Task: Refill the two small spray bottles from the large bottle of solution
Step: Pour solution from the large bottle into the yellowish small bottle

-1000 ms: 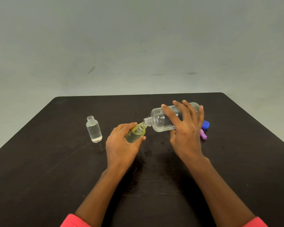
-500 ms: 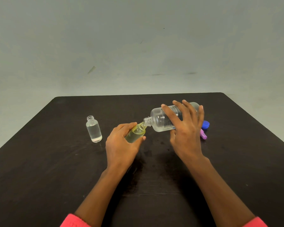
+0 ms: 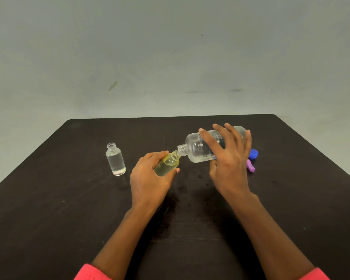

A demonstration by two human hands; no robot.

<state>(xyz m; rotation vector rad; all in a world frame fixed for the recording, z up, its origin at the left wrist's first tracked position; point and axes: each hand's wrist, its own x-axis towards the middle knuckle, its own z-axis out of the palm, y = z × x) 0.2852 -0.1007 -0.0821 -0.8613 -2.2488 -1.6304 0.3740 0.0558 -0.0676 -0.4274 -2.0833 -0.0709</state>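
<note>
My left hand grips a small yellowish bottle, tilted with its open neck toward the right. My right hand holds the large clear bottle on its side above the table, fingers wrapped over its label. The large bottle's threaded mouth touches the small bottle's neck. A second small clear bottle stands upright and uncapped at the left, holding clear liquid.
A blue cap and a purple piece lie on the dark table just right of my right hand. Small wet spots mark the tabletop between my hands. A plain grey wall rises behind the table.
</note>
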